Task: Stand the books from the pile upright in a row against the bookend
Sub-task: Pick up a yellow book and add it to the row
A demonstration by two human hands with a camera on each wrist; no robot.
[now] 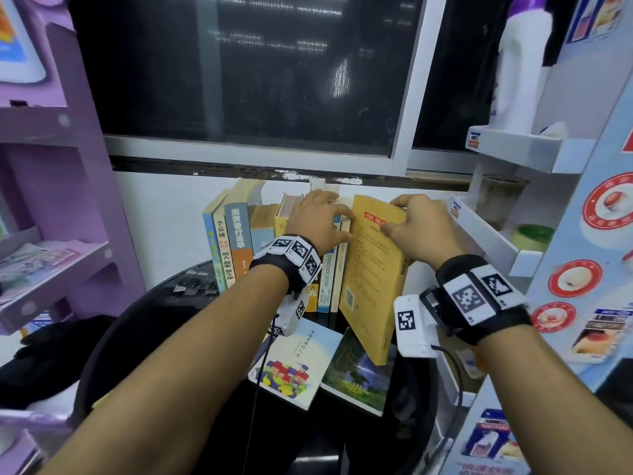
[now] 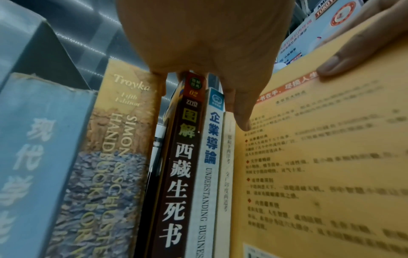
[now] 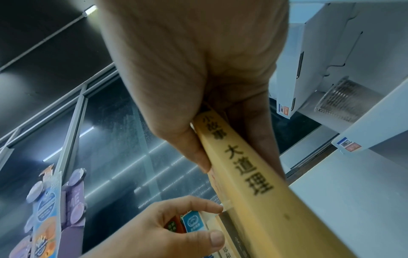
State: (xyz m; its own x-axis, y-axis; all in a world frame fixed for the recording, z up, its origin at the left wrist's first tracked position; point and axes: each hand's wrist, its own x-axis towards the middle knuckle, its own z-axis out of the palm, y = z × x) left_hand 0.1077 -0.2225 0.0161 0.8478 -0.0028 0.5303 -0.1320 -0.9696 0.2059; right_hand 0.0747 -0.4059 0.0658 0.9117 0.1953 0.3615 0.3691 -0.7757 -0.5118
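Observation:
Several books [image 1: 236, 234] stand upright in a row on a black round table [image 1: 137, 320] against the wall. My left hand [image 1: 337, 214] grips the tops of the row's right-hand books, a brown-spined one [image 2: 176, 174], a blue-and-white one [image 2: 209, 157] and a thin cream one [image 2: 227, 165]. Its thumb lies between the cream book and a yellow book [image 1: 373, 269]. My right hand [image 1: 407, 217] grips the yellow book's top, thumb on the back cover. That book stands tilted at the row's right end. Two books [image 1: 294, 365] [image 1: 356, 371] lie flat in front. I cannot make out the bookend.
A purple shelf unit [image 1: 51, 200] stands close on the left. A white shelf unit [image 1: 496, 234] with a tape roll [image 1: 534, 236] crowds the right. A dark window [image 1: 239, 80] rises behind the row. Small clips [image 1: 191, 286] lie on the table's left part.

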